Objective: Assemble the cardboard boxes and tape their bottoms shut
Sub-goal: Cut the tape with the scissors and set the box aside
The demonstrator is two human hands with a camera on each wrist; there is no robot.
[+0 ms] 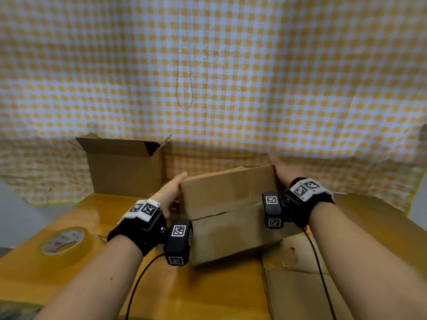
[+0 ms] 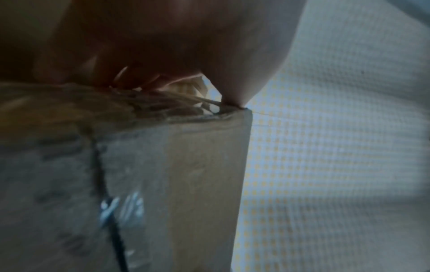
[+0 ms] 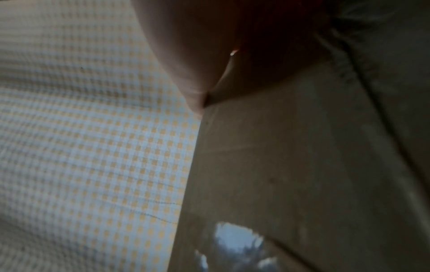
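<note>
While forearms reach forward, both hands clasp tilted cardboard box (image 1: 228, 211) ends: left hand (image 1: 169, 195), right hand (image 1: 285, 169).

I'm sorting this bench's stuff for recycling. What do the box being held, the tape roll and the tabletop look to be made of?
Box: brown corrugated cardboard, matte, with a glossy clear tape strip along its seam.
Tape roll: clear yellowish plastic film, shiny, probably on a printed paper core.
Tabletop: glossy amber surface with reflections; varnished wood or laminate, hard to tell.
</note>
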